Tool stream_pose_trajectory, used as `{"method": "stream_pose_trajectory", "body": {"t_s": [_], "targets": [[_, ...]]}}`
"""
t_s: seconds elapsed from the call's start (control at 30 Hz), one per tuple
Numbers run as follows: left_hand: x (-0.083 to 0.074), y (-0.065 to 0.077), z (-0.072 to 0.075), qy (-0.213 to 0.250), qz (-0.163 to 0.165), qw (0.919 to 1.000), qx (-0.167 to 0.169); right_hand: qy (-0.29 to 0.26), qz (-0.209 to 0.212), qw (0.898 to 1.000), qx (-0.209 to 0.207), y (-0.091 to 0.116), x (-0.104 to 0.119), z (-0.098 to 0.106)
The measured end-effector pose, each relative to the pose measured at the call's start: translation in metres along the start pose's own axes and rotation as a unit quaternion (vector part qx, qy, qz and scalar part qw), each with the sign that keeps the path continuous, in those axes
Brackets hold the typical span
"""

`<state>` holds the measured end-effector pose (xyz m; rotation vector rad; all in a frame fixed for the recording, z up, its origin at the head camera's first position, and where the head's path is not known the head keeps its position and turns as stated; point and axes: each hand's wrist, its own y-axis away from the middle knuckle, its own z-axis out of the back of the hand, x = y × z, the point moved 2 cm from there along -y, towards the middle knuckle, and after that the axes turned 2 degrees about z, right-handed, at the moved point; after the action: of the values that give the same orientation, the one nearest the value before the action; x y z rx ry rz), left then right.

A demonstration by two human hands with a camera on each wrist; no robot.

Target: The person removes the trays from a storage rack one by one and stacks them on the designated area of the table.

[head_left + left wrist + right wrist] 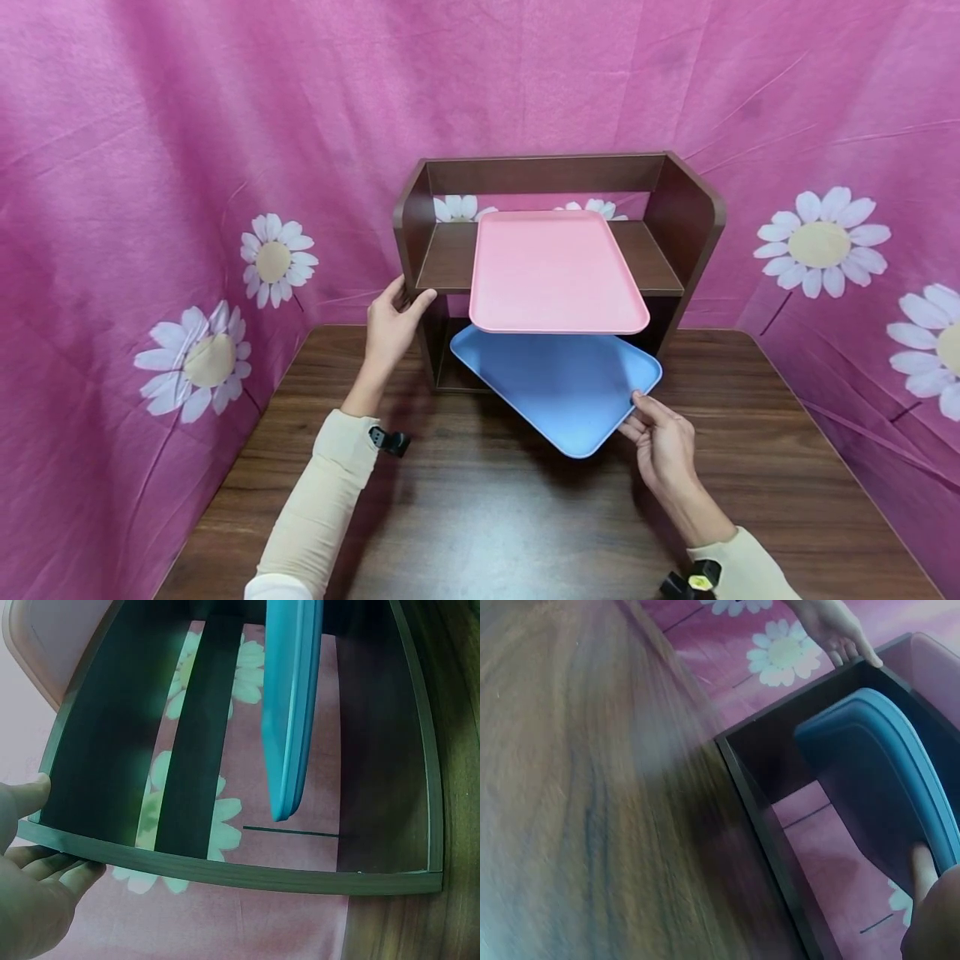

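Note:
A brown two-tier shelf point(547, 174) stands on the table. My left hand point(392, 323) grips its left side panel, thumb at the front edge and fingers along the outer face. In the head view, my right hand point(666, 442) pinches a blue tray point(562, 383) near its right front corner. This tray is turned at an angle, its back part inside the lower compartment and its front corner sticking out. In the left wrist view the blue tray point(289, 712) hangs above the compartment floor. A pink tray point(555, 271) lies on the upper tier, overhanging the front.
The wooden table point(480, 508) reaches out in front of the shelf and to both sides. Pink cloth point(525, 75) printed with white daisies hangs behind and at the sides. Through the shelf's open back the cloth shows.

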<state>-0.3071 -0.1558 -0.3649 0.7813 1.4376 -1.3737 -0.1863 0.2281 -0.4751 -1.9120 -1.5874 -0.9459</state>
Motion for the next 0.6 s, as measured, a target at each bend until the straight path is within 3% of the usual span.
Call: {"method": "stream_pose_trajectory", "body": {"t_s": [0.6], "targets": [[0.002, 0.001, 0.002, 0.01, -0.026, 0.9996, 0.002, 0.024, -0.002, 0.996, 0.086, -0.007, 0.026, 0.008]]}}
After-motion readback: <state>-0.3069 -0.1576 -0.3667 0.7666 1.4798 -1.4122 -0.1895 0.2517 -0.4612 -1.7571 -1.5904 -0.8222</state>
